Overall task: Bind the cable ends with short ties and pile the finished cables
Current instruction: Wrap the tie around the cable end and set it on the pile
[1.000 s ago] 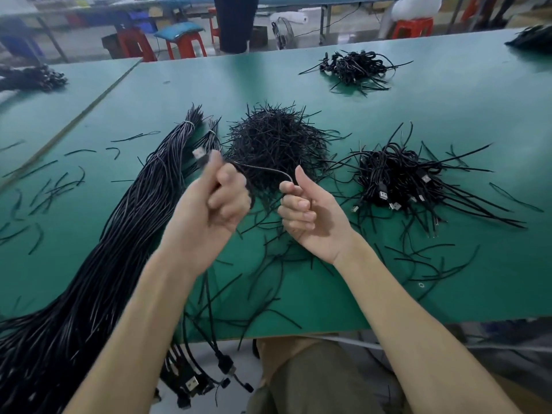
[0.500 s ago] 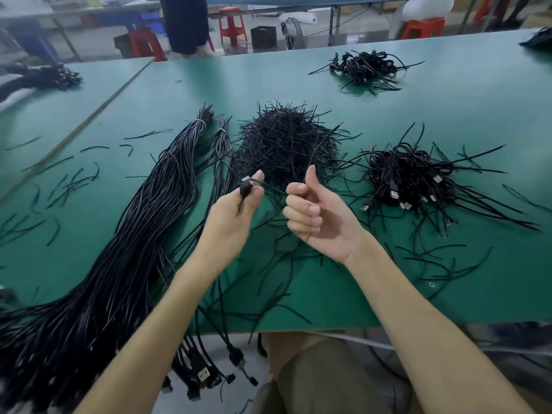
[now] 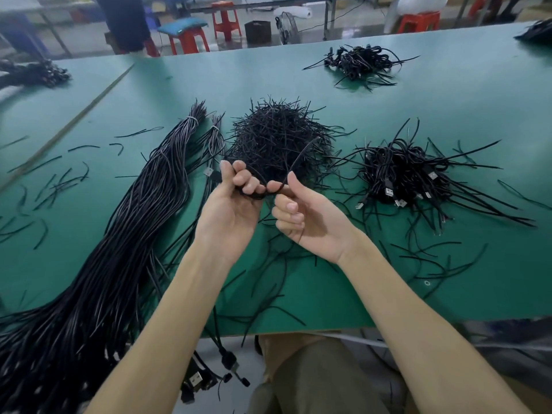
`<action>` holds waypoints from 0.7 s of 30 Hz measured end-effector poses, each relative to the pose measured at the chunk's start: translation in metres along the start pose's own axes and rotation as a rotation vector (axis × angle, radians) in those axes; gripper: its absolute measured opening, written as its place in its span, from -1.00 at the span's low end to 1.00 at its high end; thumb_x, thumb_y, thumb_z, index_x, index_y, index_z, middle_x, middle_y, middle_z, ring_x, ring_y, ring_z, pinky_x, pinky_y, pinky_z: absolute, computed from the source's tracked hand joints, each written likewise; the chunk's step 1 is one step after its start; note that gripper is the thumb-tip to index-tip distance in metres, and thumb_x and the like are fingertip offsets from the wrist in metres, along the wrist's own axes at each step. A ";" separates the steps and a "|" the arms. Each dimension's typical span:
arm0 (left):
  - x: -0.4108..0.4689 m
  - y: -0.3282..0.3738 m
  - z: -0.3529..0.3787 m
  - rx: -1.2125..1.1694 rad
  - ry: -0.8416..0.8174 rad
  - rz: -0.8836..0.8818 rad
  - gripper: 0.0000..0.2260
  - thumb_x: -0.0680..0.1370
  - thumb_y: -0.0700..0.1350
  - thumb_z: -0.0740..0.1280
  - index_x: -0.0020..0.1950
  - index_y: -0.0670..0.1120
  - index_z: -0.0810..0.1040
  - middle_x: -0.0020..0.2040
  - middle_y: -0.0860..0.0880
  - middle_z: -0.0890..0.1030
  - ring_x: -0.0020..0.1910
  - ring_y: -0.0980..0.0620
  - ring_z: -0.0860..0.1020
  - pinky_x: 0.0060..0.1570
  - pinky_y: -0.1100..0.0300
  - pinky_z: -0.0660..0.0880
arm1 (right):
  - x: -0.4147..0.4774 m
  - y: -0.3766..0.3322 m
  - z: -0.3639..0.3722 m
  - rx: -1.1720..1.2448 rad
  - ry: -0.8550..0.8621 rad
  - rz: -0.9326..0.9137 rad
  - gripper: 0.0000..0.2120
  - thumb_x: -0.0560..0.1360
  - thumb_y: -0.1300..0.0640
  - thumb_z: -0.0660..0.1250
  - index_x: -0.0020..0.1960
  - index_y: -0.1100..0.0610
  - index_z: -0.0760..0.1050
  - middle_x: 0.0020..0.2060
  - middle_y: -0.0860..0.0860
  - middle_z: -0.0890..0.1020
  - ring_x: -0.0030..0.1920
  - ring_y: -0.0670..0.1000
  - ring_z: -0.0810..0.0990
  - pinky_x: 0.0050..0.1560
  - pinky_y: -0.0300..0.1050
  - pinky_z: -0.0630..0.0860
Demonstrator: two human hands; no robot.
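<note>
Above the green table, my left hand grips a black cable looped under its curled fingers. My right hand pinches a short black tie between thumb and forefinger, right against the cable loop; the tie's free end sticks up and away. A mound of short ties lies just behind both hands. To the right sits the pile of finished cables with USB plugs showing. A long bundle of unbound cables runs along the left and hangs over the front edge.
Loose ties are scattered on the table's left and in front of me. Another cable heap lies at the far right, more cables on the left table. Red stools stand beyond. USB plugs dangle below the front edge.
My left hand has turned palm-up and curled the cable into a loop. My right hand has closed in against it, bringing a tie to the loop.
</note>
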State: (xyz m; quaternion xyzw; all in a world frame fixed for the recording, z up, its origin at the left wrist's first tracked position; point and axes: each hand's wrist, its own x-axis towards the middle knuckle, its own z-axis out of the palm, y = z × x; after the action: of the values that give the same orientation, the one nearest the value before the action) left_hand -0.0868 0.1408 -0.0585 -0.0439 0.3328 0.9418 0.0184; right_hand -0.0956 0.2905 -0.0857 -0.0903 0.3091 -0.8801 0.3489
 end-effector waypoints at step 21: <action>-0.004 0.000 0.004 0.215 0.039 0.248 -0.75 0.74 -0.10 0.12 -0.02 -0.15 0.51 -0.07 -0.08 0.72 -0.07 0.00 0.68 0.04 0.15 0.58 | 0.002 -0.006 -0.006 0.207 -0.133 -0.143 -0.46 0.64 -0.12 0.19 0.38 0.30 0.51 -0.13 0.09 0.66 -0.23 -0.11 0.62 -0.30 -0.30 0.58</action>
State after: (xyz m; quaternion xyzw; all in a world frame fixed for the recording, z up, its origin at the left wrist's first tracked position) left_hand -0.0829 0.1435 -0.0553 -0.0188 0.4347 0.8948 -0.1000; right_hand -0.1024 0.2959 -0.0866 -0.1338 0.1856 -0.9220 0.3124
